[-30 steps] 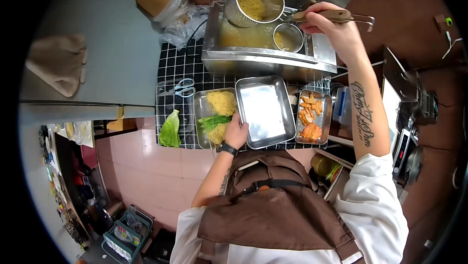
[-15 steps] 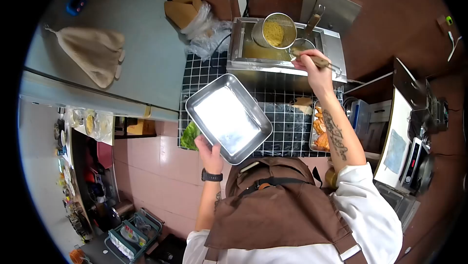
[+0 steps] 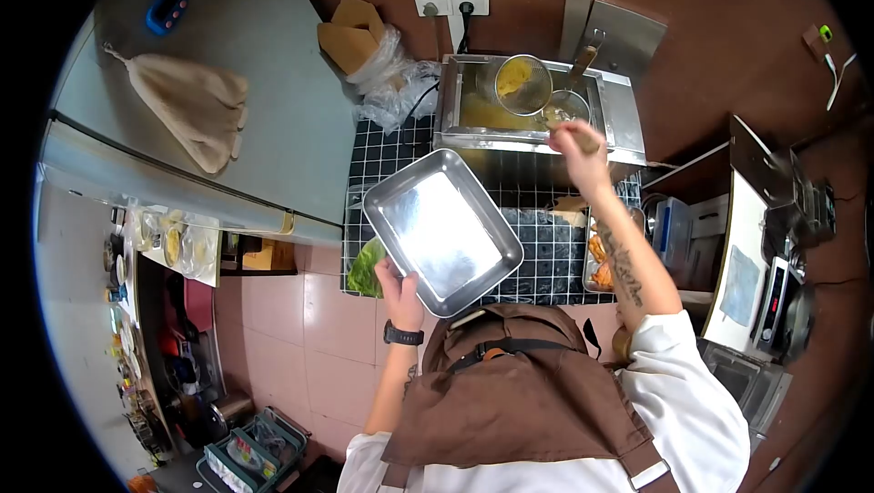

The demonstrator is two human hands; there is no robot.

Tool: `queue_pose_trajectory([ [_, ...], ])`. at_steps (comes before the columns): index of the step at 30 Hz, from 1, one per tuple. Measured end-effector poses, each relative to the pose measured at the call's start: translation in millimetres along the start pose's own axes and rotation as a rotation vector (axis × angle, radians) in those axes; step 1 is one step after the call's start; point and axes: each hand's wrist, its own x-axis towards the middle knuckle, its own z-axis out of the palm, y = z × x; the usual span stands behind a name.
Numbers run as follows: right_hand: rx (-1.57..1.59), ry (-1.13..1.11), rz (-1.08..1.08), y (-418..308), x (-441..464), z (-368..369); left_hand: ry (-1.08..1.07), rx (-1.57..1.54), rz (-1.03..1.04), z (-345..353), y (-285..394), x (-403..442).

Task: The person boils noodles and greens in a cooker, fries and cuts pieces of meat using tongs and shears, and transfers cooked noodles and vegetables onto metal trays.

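Note:
My left hand [image 3: 401, 296] grips the lower left rim of a shiny rectangular metal tray [image 3: 443, 233], which is tilted with nothing in it. My right hand [image 3: 584, 154] is closed around the handle of a mesh strainer [image 3: 537, 97]. Yellow strips of food [image 3: 515, 77], perhaps fries or noodles, lie bunched at one side of its basket. The basket is above a metal deep fryer [image 3: 473, 141] holding yellowish oil. A second strainer [image 3: 570, 107] with a wooden handle rests in the fryer beside it.
Metal trays of orange-brown cooked food [image 3: 601, 265] stand at the right of the tiled counter [image 3: 546, 261]. Green leaves [image 3: 367, 267] lie under the left hand's side. A cardboard box [image 3: 351, 35] and plastic bags sit behind left, beside a fridge [image 3: 273, 83].
The yellow food has shifted within the strainer toward its far side and looks more bunched. Both hands keep their holds; the whole view has moved slightly.

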Motion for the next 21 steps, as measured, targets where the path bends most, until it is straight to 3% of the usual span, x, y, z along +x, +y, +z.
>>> queue_pose_trajectory([
  [2, 0.154, 0.034, 0.145, -23.1, 14.1, -0.8, 0.002, -0.008, 0.006, 1.9, 3.3, 2.0],
  [6, 0.146, 0.082, -0.011, -7.2, -10.3, 3.8, -0.009, -0.037, 0.042, 1.1, 4.7, 9.0],
  [8, 0.107, 0.033, 0.015, 3.0, 4.8, -1.6, -0.022, -0.046, 0.023, -0.3, 1.9, 4.2],
  [10, 0.109, 0.048, 0.143, -35.1, 14.1, -0.6, -0.023, -0.031, -0.009, -1.5, 0.5, 8.6],
  [14, 0.06, 0.012, -0.066, -15.6, -3.5, 11.5, -0.016, -0.024, -0.019, -0.6, -2.0, 8.4],
  [15, -0.063, 0.0, -0.051, -13.4, 0.6, 8.6, -0.027, -0.029, -0.031, 0.0, -0.7, 7.5],
  [16, 0.128, 0.031, 0.093, -15.0, 12.4, 3.9, -0.033, -0.039, -0.031, 2.3, 0.9, 10.0],
  [18, 0.079, 0.065, 0.106, -46.2, 9.7, 8.5, -0.015, -0.009, -0.029, 1.7, 0.3, 10.6],
  [19, 0.073, 0.063, 0.006, -48.5, 1.1, 10.4, -0.009, -0.009, -0.021, 0.0, -4.4, 13.0],
  [21, 0.074, 0.027, -0.014, -21.0, -3.8, 11.1, -0.012, -0.023, -0.017, 2.0, -4.5, 16.8],
])
